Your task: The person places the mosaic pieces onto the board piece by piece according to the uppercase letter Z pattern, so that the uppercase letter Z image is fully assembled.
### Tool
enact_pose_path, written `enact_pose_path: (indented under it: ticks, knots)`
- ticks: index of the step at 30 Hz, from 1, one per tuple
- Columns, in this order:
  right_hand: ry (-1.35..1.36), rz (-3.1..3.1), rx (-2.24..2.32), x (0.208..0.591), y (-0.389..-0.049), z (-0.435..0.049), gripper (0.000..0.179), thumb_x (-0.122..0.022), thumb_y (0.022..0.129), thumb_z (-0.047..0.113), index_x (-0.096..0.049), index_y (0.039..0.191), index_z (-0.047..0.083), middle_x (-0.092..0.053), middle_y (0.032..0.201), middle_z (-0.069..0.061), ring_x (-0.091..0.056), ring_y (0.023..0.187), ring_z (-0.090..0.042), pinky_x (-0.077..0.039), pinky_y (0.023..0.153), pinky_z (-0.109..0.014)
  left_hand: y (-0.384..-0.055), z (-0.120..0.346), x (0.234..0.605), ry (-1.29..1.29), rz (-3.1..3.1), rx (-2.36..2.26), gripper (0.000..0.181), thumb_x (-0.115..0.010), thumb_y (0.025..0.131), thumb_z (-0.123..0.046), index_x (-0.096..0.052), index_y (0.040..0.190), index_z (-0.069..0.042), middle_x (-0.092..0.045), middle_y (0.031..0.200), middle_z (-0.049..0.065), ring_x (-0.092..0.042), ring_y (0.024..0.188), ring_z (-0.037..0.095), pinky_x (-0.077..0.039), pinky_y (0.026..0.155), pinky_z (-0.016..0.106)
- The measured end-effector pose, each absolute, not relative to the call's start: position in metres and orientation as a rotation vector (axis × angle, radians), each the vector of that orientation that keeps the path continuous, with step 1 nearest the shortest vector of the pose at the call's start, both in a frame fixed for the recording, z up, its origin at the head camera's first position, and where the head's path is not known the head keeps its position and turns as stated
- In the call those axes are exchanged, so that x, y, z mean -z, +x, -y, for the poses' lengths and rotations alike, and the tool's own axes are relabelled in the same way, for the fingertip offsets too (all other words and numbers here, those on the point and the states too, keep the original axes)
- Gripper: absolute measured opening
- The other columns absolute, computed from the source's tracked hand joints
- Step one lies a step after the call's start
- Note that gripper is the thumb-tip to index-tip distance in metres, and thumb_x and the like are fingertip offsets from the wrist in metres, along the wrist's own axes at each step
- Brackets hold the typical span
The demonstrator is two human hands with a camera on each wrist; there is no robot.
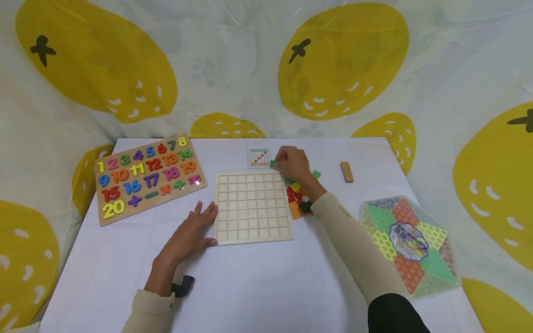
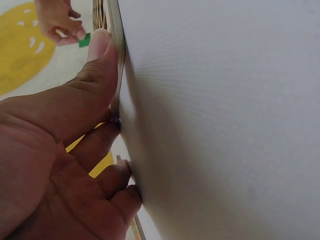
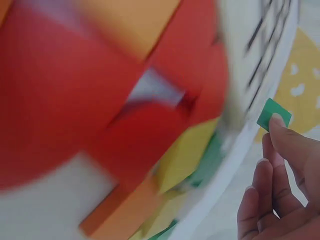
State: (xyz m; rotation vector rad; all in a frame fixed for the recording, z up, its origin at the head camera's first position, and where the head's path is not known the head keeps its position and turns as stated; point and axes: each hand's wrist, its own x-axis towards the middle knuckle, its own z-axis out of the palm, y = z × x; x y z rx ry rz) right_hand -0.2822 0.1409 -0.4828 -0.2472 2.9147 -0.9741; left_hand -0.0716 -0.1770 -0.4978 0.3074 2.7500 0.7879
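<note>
My right hand point(image 1: 294, 164) pinches a small green square tile point(image 3: 274, 114) between thumb and fingers, just past the far right corner of the wooden grid board point(image 1: 254, 241). Its squares hold no pieces. Along the board's left edge rests my left hand point(image 1: 190, 235), fingers spread and thumb at the near corner. The left wrist view shows the thumb point(image 2: 102, 60) against the board's side. Beside the board, partly under my right arm, lies a pile of red, orange, yellow and green pieces point(image 1: 295, 210). A small printed pattern card point(image 1: 259, 158) lies behind the board.
A wooden number board point(image 1: 145, 201) with colourful numerals lies at the left. To the right are a small wooden block point(image 1: 347, 172) and a packaged star-patterned game board point(image 1: 433, 289). A fruit-print cloth point(image 1: 233, 64) hangs behind the white table point(image 1: 258, 286).
</note>
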Motion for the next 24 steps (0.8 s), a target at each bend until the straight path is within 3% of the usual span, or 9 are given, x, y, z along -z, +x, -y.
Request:
enact_pose_path:
  ticks: [10,24]
  knots:
    - [-0.449,-2.785,1.131,0.470,-0.260,-0.092,0.011,-0.086,0.092,0.019,-0.074,0.093,0.017,-0.074,0.088,0.000,-0.067,0.081,-0.019,-0.052,0.071,-0.035,-0.071,0.178,0.495,0.300,-2.739,-0.804,0.104,-0.095,0.078,-0.022,-0.038,0.164,-0.009,-0.029,0.174,0.009,-0.011,0.165,0.046,-0.018,0.130,0.065]
    - [-0.472,-2.755,0.927,0.487,-0.254,-0.030,0.012,-0.086,0.091,0.018,-0.075,0.091,0.019,-0.076,0.088,0.002,-0.069,0.082,-0.015,-0.054,0.070,-0.031,-0.071,0.178,0.495,0.305,-2.751,-0.799,0.103,-0.095,0.078,-0.026,-0.039,0.163,-0.011,-0.032,0.173,0.008,-0.014,0.164,0.047,-0.022,0.127,0.068]
